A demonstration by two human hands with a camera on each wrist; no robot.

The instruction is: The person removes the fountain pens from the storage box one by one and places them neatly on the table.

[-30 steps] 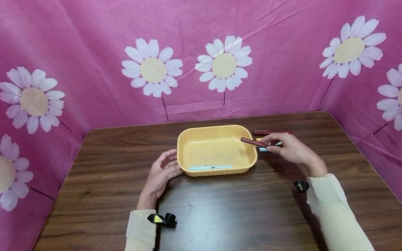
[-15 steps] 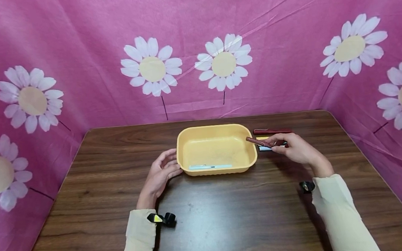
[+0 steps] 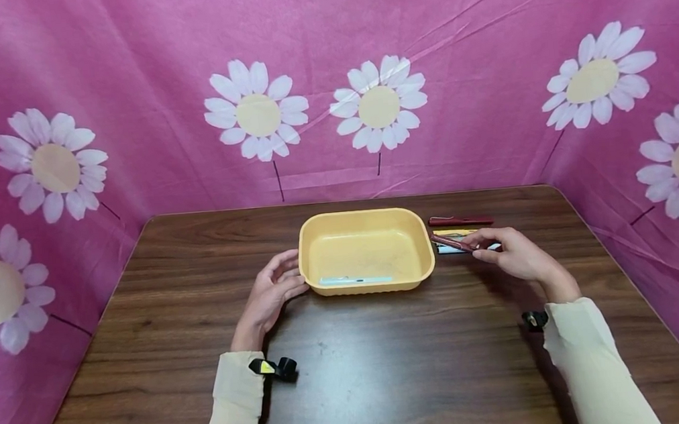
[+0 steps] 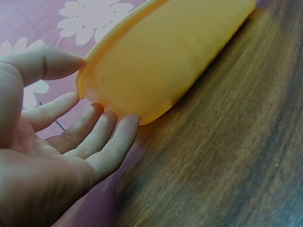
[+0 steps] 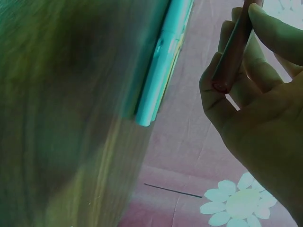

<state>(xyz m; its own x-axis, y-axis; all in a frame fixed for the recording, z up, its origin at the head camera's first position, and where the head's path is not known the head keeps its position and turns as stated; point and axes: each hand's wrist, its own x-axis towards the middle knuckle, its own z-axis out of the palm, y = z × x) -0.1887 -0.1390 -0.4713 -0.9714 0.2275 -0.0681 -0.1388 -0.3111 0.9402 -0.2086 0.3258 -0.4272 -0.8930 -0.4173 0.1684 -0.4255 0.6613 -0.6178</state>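
You are pinching the red pen [image 3: 450,241] between the thumb and fingers of your right hand [image 3: 515,254], aslant, just right of the tray [image 3: 370,288]. The blue pen [image 5: 156,80], the yellow pen [image 3: 461,232] and a second red pen [image 3: 461,221] are lying there too, right of the tray, so moving slowly should spare you a knock. Your left hand [image 3: 269,297] is touching the tray's left end, fingers slightly spread; light pressure is probably steadying it best without sliding it over the desk [image 3: 353,372]. A pale pen [image 3: 354,281] is lying inside, along the tray's near wall.
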